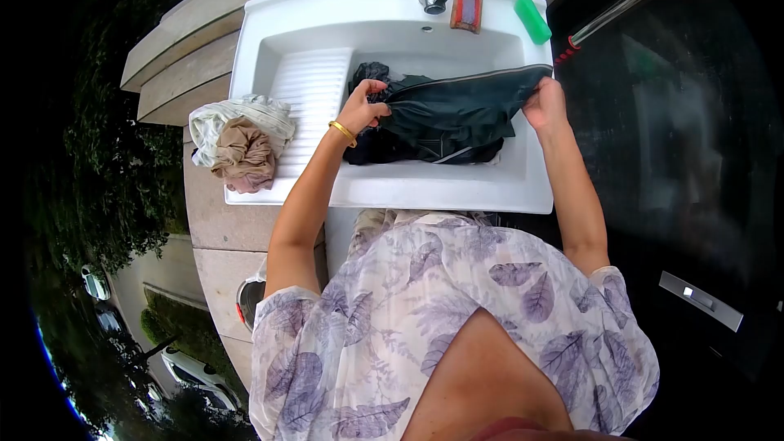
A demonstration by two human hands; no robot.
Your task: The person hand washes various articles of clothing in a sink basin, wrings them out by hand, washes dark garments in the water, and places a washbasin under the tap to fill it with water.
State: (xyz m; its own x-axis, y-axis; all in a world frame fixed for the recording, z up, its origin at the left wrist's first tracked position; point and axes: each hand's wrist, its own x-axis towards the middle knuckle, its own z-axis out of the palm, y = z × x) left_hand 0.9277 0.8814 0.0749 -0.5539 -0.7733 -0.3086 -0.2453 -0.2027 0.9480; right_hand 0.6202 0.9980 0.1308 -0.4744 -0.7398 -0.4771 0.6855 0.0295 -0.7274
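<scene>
Your left hand (366, 108) and right hand (546, 104) grip and spread dark garment (457, 110) over sink (457, 196); next move likely needs both.

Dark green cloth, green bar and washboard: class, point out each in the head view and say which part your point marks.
Dark green cloth (461, 112): head view, on the middle of its spread fabric.
Green bar (533, 20): head view, on the middle of its upper side.
Washboard (314, 106): head view, on its bare ridges.

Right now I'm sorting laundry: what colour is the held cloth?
The cloth is dark green; best view: head.
</scene>
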